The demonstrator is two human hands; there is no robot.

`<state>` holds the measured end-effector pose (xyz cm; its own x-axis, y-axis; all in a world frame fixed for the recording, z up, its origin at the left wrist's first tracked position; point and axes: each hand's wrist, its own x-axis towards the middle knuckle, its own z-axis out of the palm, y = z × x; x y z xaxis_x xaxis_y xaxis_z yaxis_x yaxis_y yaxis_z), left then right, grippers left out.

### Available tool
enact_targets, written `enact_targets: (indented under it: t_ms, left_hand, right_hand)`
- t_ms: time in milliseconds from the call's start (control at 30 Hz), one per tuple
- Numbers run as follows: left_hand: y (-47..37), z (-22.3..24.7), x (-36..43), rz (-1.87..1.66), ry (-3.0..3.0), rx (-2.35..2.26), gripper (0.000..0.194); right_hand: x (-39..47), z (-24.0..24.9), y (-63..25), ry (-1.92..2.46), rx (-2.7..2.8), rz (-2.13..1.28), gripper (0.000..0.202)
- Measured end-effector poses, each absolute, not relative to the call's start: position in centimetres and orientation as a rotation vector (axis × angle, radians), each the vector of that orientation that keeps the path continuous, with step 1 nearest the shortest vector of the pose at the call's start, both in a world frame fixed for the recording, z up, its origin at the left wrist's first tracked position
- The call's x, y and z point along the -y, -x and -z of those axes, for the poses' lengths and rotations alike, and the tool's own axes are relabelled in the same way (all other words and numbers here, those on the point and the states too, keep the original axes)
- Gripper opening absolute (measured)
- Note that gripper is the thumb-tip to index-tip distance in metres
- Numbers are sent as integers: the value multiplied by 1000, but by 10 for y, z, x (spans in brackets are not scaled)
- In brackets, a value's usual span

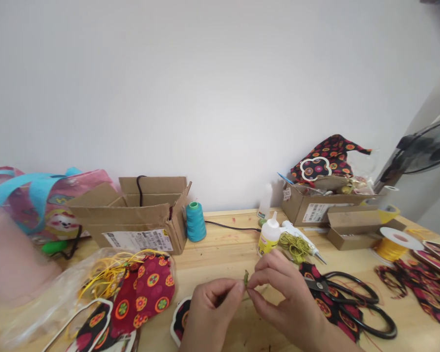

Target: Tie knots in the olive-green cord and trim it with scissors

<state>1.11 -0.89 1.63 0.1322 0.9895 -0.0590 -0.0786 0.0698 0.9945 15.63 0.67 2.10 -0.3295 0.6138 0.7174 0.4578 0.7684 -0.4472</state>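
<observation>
At the front middle, my left hand [216, 305] and my right hand [284, 293] meet in a pinch. Between their fingertips pokes up a small piece of green cord [246, 277], possibly knotted; most of it is hidden by the fingers. A white-edged, flower-shaped piece with dark patterned fabric [178, 320] lies partly behind my left hand. Just beyond my right hand stands a white glue bottle [269, 236] with a yellow label. Near it are a bundle of green cord [296, 246] and a white glue gun [304, 239].
Black-handled scissors [320, 286] lie on patterned fabric at right, near a yellow cord spool [391, 247]. An open cardboard box [143, 220] and a teal thread cone [196, 223] stand at back left. A filled box [304, 208] is at back right. Red fabric [148, 288] lies left.
</observation>
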Motion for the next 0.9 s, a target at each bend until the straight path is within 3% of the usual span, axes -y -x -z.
enact_targets:
  t_ms: [567,900]
  left_hand:
    - [-9,-12,8,-1088,-1365,-1152,27]
    - [-12,-15,8,-1150,-1143,-1097,29]
  right_hand:
    - [-1,-24,-153,959,1872,-423,13]
    - [-3,-27,-154,947,1865,-512,11]
